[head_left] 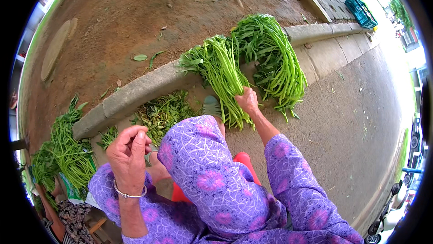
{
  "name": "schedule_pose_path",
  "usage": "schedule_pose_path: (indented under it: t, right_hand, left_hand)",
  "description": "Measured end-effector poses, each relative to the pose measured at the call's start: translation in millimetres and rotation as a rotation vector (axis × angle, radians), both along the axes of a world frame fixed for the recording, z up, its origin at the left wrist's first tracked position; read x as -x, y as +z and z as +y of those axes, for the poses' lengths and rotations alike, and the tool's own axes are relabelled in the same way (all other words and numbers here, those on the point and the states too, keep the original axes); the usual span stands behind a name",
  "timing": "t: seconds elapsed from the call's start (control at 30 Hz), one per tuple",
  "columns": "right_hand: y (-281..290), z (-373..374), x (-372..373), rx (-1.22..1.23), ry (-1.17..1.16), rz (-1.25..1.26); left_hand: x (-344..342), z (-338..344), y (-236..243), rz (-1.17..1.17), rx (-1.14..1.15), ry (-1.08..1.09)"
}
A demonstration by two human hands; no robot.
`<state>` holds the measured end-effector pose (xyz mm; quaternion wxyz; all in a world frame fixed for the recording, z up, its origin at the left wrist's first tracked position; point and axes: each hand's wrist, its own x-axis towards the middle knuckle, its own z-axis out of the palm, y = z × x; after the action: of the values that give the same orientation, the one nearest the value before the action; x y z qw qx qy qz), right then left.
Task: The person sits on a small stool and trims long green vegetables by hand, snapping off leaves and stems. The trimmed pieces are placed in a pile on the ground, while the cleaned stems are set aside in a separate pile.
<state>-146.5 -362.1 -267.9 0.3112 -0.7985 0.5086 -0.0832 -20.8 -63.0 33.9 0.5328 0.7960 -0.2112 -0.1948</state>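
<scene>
The person's right hand [247, 101] has its fingers closed around some stems of a long green bunch [219, 65]. The stems are inside the fist, at the right side of the bunch and close to its near end. Cut ends poke out on the near side of the hand. The leafy end is far and to the left, lying over a stone curb [135, 91].

The left hand [128, 156] is up in the air, with a silver bracelet [131, 193] on its wrist. Its fingers are bent in and the thumb is close to them. One cannot tell if anything is pinched there. It is well apart from the bunch.

A second green bunch [280, 61] is just beside the first, on its right. A pile of loose leaves [158, 116] sits by the curb, between the left hand and the first bunch. More greens [72, 151] are heaped farther left.

The curb makes a long edge, with brown dirt [122, 23] on the far side. Gray pavement [347, 122] spreads wide to the right of the right hand, giving it room to move.
</scene>
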Motion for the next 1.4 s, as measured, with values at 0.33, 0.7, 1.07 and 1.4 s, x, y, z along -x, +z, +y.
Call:
schedule_pose_path:
  t: [0.33,0.7,1.07,1.4]
  right_hand:
    - [9,21,-11,0.160,0.110,0.204]
    - [74,-11,0,-0.190,0.152,-0.247]
    - [57,-11,-3,0.111,0.185,-0.062]
    - [151,-20,-23,-0.063,0.158,-0.096]
  left_hand:
    - [3,1,-1,-0.058,0.018,0.019]
    - [3,10,3,-0.025,0.079,0.002]
    - [0,15,1,-0.048,0.070,-0.019]
    - [3,16,7,-0.070,0.073,-0.020]
